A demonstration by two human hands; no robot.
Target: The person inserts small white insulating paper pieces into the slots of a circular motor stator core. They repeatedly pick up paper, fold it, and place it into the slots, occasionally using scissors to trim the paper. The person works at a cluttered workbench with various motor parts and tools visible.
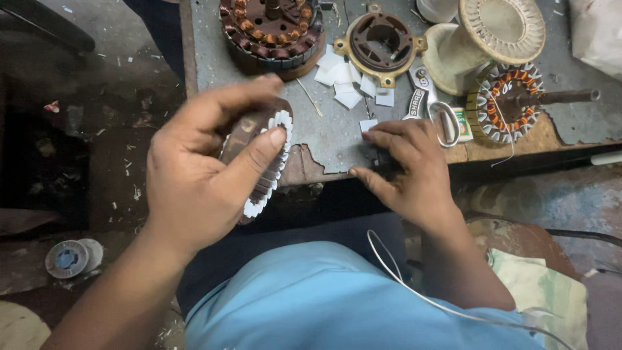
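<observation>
The left hand (194, 175) has its grip clenched around a round motor core (262, 162), held on edge off the near side of the counter (324, 139), so its flat faces point left and right and its rim, lined with white paper slips, faces the counter. The right hand (408, 168) rests at the counter's worn front edge, fingertips pressed on a small white paper slip (368, 124); whether it has actually pinched the slip I cannot tell. That slip lies to the right of the held core and a little farther up the counter, so the right hand is plainly the nearer one to it. More cut slips (343, 81) lie in a loose pile beyond, just beside a brass-coloured ring housing (381, 44), and scissors (431, 110) lie just right of the fingers.
</observation>
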